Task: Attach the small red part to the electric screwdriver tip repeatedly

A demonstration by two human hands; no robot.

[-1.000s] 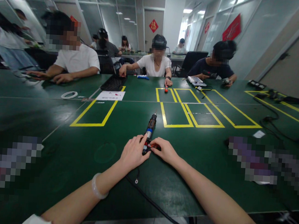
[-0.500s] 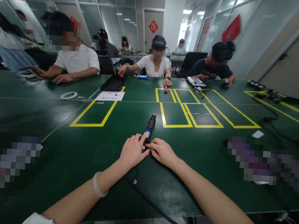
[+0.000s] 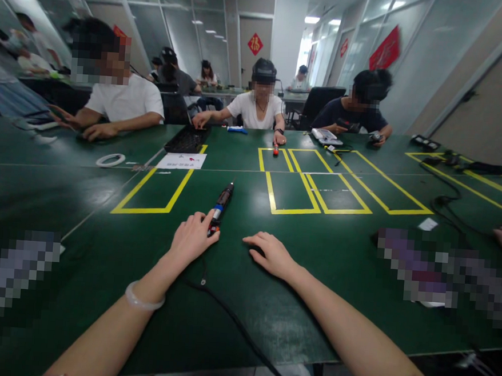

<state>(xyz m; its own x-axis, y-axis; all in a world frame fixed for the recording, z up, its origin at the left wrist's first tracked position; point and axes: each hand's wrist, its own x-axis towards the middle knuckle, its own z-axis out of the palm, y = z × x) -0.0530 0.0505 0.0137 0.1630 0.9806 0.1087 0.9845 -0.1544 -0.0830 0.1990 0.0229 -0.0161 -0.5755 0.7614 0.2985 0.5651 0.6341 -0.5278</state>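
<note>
- One pen-shaped tool [image 3: 224, 196], looking like an electric screwdriver, is lying on or just above the green bench [image 3: 226, 295], its thin tip [image 3: 233, 183] slanting away from the person and slightly right.
- The left hand [image 3: 191, 235] is covering the near end of the tool; its grip is closing off nearly all the gap, with thumb and forefinger flanking the body. How firmly it is pressing, the view is not showing.
- The right hand [image 3: 272, 255] is resting or hovering to the right of the tool, apart from it; its grip is loosely open, fingers extending, holding nothing visible.
- Steady handling is calling, I judge, for the thumb opposing the forefinger across the body, rather than pressing from above alone.
- All fingers are sitting well behind the tip, seemingly the safer place.
- A black cord [image 3: 241, 325] is trailing on the near side of the tool; slack is helping here, since a snag could be tugging. Whether it is joining the tool, the left hand is hiding.
</note>
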